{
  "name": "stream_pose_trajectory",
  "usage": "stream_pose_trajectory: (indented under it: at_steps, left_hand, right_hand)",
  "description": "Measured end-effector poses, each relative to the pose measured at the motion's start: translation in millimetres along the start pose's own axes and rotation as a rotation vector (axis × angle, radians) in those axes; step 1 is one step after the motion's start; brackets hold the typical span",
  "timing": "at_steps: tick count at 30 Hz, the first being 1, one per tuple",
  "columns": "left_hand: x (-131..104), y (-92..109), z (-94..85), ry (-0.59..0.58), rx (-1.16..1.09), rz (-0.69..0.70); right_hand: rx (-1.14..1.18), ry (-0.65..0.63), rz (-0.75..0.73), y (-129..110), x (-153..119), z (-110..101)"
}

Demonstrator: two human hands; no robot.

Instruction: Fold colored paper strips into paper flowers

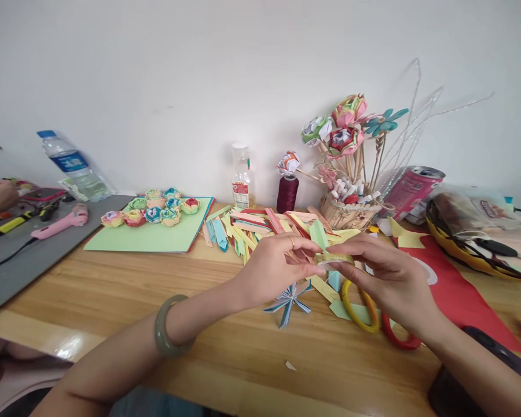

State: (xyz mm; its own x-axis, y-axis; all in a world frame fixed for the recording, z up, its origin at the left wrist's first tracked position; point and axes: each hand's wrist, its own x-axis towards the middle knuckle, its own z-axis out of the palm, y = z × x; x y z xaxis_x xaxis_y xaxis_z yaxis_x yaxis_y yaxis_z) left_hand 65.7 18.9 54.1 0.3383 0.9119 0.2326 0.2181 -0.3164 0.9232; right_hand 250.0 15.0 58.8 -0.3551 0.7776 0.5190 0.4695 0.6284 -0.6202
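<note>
Head camera shows the left hand (pixel 278 263) and right hand (pixel 388 278) pinching a small tape roll (pixel 335 259) between their fingertips, above the wooden table (pixel 156 289), near the blue folded-paper star (pixel 289 302)

Green bangle and thin gold ring on the left hand (pixel 274 267).

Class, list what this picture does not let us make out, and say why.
All in the head view:
- The middle of the small roll: covered by fingers of the left hand and right hand.
- What the yellow loop handle joins: hidden behind the right hand and paper.
- The other person's hand: cut off by the left edge.
- Small print on the clear bottle's label: too small and blurred.
</note>
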Motion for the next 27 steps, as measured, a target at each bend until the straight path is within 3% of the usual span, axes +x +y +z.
stream_pose_trajectory:
  at_steps: [5, 10, 14, 20, 23, 27]
  left_hand:
    - [-4, -3, 4.1, 0.187, 0.305, 0.275]
    - [-1, -3, -0.2, 0.183, 0.47, 0.403]
    - [4, 0, -7.1, 0.047, 0.353, 0.274]
    - [12, 2, -19.7, -0.305, 0.057, -0.01]
    - [14, 5, -24.0, -0.367, 0.01, -0.059]
    - [15, 10, -23.0, -0.429, 0.071, -0.09]
  right_hand:
    - [0.022, 0.007, -0.012, -1, -3, 2]
    - [0.042, -0.054, -0.004, -1, -3, 4]
    - [0.009, -0.041, -0.003, 0, -4, 4]
    - [-0.051, -0.089, -0.145, 4, -8, 3]
    - [-0.092, -0.14, -0.132, 1, -7, 3]
    - [-0.037, -0.211, 0.018, -7, -3, 2]
